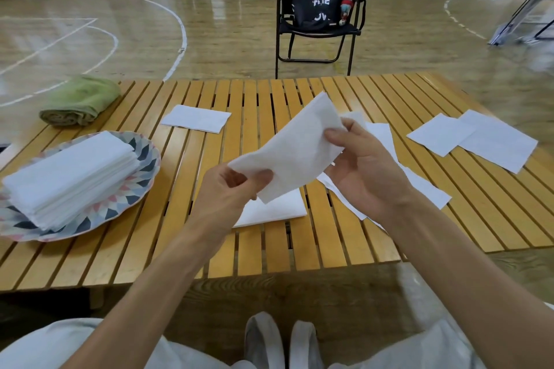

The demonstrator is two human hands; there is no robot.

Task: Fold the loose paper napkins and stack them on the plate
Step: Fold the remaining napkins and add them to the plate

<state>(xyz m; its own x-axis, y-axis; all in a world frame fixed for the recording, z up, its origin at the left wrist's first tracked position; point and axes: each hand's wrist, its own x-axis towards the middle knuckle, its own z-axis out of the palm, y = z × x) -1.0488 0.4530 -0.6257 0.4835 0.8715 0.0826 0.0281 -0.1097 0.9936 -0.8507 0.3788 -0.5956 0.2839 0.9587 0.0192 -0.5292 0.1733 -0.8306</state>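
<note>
A white paper napkin hangs in the air above the table's middle, folded over. My left hand pinches its near corner and my right hand pinches its right edge. At the left, a patterned plate carries a tall stack of folded napkins. Loose napkins lie flat on the table: one at the back, one under my hands, several under my right hand, and two at the far right.
A rolled green towel lies at the slatted wooden table's back left corner. Beyond the table stands a black folding chair with a black backpack on it. My knees and shoes show below the table's near edge.
</note>
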